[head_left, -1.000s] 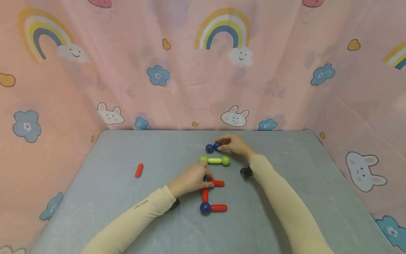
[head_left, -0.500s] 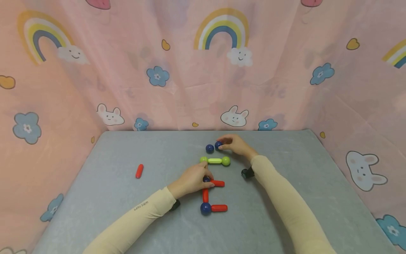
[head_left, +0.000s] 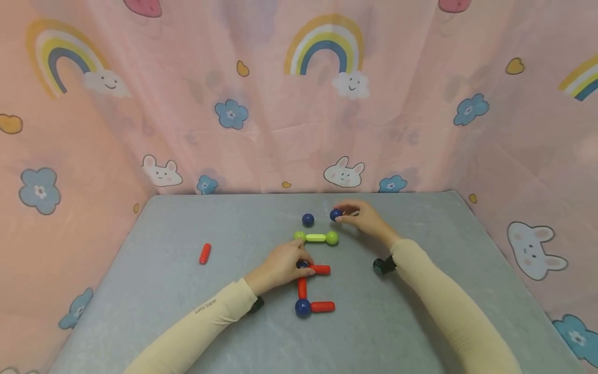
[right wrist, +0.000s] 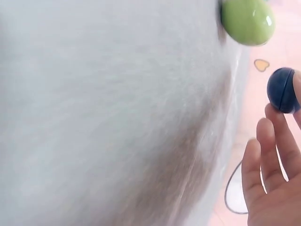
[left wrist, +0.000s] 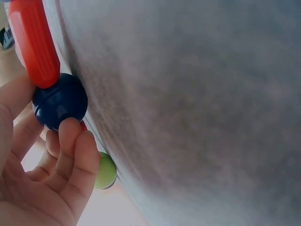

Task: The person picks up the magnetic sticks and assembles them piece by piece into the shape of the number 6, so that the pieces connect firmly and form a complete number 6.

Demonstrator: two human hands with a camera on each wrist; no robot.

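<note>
My left hand (head_left: 282, 262) grips a dark blue ball (left wrist: 60, 101) at the upper corner of a joined piece. From that ball one red rod (head_left: 321, 270) points right, and another red rod (head_left: 302, 287) runs down to a second blue ball (head_left: 302, 308), which bears a red rod (head_left: 323, 306) of its own. At the back, my right hand (head_left: 369, 221) pinches a loose blue ball (right wrist: 282, 90) between thumb and fingertips. Left of it another blue ball (head_left: 308, 219) sits alone on the table.
A green rod (head_left: 315, 238) with a green ball (head_left: 332, 238) at each end lies between the hands. One loose red rod (head_left: 205, 253) is on the left of the grey table (head_left: 154, 311). Behind hangs a pink printed curtain (head_left: 266, 150).
My right hand has drawn its blue ball to the right, away from the other blue ball it was beside. The left hand has stayed in place on the joined piece.
</note>
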